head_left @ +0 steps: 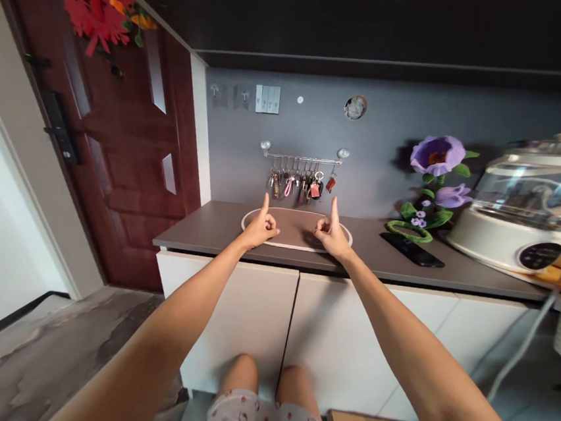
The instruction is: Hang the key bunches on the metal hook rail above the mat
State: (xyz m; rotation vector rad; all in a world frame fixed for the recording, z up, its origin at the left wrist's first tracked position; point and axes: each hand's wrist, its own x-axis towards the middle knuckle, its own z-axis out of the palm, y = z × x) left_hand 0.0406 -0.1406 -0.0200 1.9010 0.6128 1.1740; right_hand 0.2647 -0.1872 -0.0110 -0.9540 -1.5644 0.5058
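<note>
Both left hand (259, 229) and right hand (334, 237) stood half-open, one finger raised, the mat (296, 228) between, keys (315, 189) beyond.

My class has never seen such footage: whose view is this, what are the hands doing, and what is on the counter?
No robot here: the single picture comes from a camera worn on the head, facing forward and down. The wearer's bare left hand and right hand reach out by the oval mat, each with one finger raised, holding nothing that shows. Farther right on the counter are a dark phone, purple flowers and a clear-topped appliance. Keys hang from a rail behind.
</note>
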